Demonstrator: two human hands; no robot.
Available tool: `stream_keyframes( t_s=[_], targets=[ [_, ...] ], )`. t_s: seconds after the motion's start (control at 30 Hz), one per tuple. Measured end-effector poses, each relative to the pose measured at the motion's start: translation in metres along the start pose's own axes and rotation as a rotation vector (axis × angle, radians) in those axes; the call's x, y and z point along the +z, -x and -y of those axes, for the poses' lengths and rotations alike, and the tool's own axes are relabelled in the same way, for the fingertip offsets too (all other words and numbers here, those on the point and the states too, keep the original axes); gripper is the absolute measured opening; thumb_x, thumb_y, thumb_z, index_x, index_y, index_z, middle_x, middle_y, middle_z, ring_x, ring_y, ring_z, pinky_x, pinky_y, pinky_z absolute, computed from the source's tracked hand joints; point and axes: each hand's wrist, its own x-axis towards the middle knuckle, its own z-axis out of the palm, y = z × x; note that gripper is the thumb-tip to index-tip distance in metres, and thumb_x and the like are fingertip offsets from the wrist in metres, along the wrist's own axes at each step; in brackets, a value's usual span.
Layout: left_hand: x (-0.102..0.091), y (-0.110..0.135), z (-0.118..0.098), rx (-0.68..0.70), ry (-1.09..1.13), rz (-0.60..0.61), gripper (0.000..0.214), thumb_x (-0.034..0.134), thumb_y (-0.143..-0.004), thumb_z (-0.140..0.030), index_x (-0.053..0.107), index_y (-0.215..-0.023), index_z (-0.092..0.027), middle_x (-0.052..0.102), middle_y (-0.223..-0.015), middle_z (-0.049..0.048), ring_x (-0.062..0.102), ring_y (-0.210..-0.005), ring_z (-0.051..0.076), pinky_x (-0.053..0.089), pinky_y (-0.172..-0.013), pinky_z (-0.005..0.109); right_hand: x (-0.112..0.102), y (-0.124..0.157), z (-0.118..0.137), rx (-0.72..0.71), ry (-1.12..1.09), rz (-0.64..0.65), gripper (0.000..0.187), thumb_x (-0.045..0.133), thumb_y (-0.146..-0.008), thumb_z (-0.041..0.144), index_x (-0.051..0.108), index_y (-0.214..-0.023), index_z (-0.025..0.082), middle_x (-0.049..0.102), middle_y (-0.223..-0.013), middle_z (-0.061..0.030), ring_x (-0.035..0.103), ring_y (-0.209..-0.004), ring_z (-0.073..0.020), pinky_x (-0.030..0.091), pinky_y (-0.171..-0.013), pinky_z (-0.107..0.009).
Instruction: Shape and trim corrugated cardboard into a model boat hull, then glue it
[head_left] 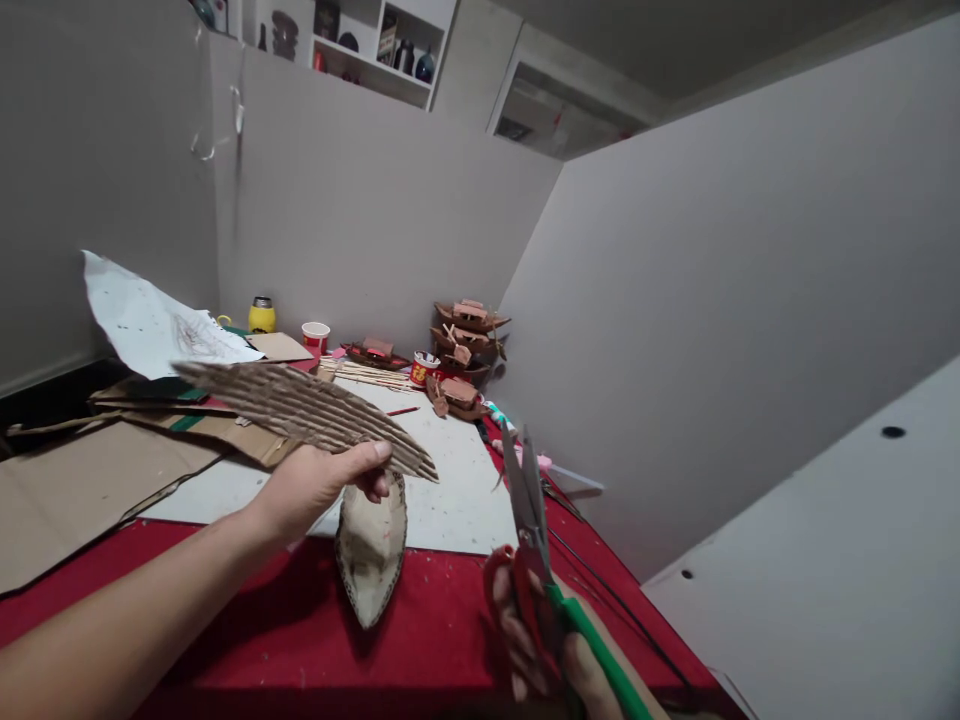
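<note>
My left hand (319, 480) is closed on a long leaf-shaped strip of corrugated cardboard (300, 405), held up flat above the table. Under it, in the same hand, hangs a second pointed cardboard piece (371, 555), boat-hull shaped, tip pointing toward me. My right hand (536, 640) at the bottom grips scissors (529, 510) with red and green handles, blades slightly apart and pointing up and away. The scissors are apart from the cardboard, to its right.
A red cloth (300, 620) covers the table, with a white sheet (457, 490) on it. Flat cardboard sheets (75, 490) and paper lie at left. Several brown model boats (465, 345), cups (316, 335) and sticks stand at the back. Grey partition walls close in the table.
</note>
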Motion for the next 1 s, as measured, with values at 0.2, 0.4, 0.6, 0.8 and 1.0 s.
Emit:
stream_keyframes(
  t_s=[0.2, 0.4, 0.6, 0.8, 1.0],
  targets=[
    [0.002, 0.005, -0.005, -0.018, -0.091, 0.058, 0.036, 0.052, -0.084, -0.035, 0.069, -0.060, -0.015, 0.070, -0.064, 0.0031, 0.062, -0.066, 0.016, 0.048, -0.071, 0.026, -0.013, 0.013, -0.003, -0.043, 0.190, 0.009, 0.066, 0.051, -0.062, 0.081, 0.059, -0.086, 0.021, 0.054, -0.065, -0.0032, 0.054, -0.062, -0.0199, 0.046, -0.056, -0.028],
    [0.018, 0.015, -0.012, -0.139, -0.015, 0.013, 0.030, 0.059, -0.078, -0.037, 0.072, -0.065, -0.014, 0.074, -0.069, 0.0065, 0.066, -0.069, 0.019, 0.051, -0.073, 0.029, -0.009, 0.007, 0.004, -0.246, 0.526, 0.140, 0.056, 0.042, -0.078, 0.072, 0.054, -0.091, 0.019, 0.047, -0.061, 0.0017, 0.041, -0.053, -0.0126, 0.035, -0.051, -0.023],
    [0.026, 0.015, -0.019, -0.178, -0.001, 0.021, 0.025, 0.062, -0.074, -0.034, 0.071, -0.064, -0.013, 0.074, -0.067, 0.0077, 0.067, -0.069, 0.020, 0.052, -0.071, 0.029, -0.013, 0.014, 0.008, -0.205, 0.609, 0.100, 0.046, 0.050, -0.079, 0.064, 0.057, -0.091, 0.020, 0.053, -0.066, 0.0000, 0.046, -0.058, -0.0146, 0.038, -0.057, -0.024],
    [0.032, 0.009, -0.021, -0.164, 0.014, 0.107, 0.022, 0.061, -0.075, -0.029, 0.069, -0.063, -0.013, 0.072, -0.064, 0.0054, 0.066, -0.064, 0.018, 0.051, -0.066, 0.027, -0.020, 0.022, -0.004, -0.174, 0.574, 0.049, 0.051, 0.055, -0.078, 0.059, 0.057, -0.113, 0.021, 0.062, -0.083, -0.0058, 0.055, -0.071, -0.0200, 0.046, -0.069, -0.030],
    [0.037, 0.003, -0.018, -0.169, 0.104, 0.117, 0.017, 0.063, -0.074, -0.027, 0.068, -0.070, -0.011, 0.072, -0.065, 0.0060, 0.067, -0.062, 0.018, 0.052, -0.062, 0.027, -0.025, 0.024, 0.000, -0.130, 0.589, 0.073, 0.059, 0.051, -0.080, 0.060, 0.053, -0.125, 0.021, 0.065, -0.098, -0.0118, 0.060, -0.087, -0.0262, 0.048, -0.081, -0.037]
  ],
)
